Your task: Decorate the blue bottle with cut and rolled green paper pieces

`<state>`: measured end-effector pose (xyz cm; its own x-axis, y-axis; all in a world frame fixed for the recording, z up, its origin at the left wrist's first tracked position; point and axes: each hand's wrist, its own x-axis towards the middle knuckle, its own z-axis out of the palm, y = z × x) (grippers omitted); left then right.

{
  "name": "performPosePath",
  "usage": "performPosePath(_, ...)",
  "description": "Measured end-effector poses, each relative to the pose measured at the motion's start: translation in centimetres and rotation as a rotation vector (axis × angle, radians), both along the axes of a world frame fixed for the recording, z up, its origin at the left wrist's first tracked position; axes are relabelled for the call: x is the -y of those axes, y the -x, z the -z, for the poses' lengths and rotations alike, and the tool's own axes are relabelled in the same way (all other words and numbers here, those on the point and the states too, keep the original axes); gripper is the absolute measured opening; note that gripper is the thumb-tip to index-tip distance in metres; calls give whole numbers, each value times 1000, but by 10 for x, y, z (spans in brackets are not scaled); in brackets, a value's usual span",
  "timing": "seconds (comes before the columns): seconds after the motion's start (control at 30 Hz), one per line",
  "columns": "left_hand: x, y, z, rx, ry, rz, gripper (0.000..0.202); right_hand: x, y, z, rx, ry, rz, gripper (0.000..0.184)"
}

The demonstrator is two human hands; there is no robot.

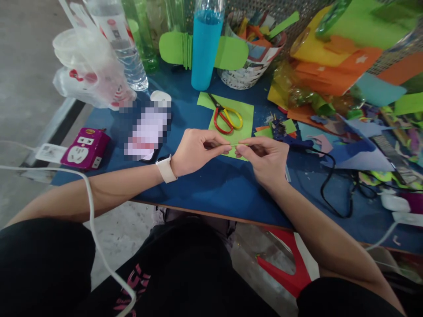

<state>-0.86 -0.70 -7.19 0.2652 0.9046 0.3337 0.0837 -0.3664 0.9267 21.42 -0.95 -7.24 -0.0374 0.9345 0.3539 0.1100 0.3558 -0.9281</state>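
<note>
Between my two hands runs a thin strip of green paper. My left hand, with a watch on the wrist, pinches its left end. The other end is pinched by my right hand; its fingertips nearly meet those of the left. Just beyond them a light green paper sheet lies on the blue table. Scissors with one red and one yellow handle rest on that sheet. To the right of my right hand is a glue gun with a black cord.
A phone, a purple power adapter and a bagged cup stand left. Behind are a bottle of blue liquid and a paper-scrap basket. Paper scraps cover the right side. A white cable crosses my left arm.
</note>
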Motion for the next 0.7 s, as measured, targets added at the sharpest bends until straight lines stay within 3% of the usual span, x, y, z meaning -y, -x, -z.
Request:
performPosePath(0.3,2,0,4,-16,-38,4,21,-1,-2,-1,-12,47,8,39)
performPosePath(0.7,3,0,1,-15,-15,30,28,-2,-3,-3,-21,-6,29,32)
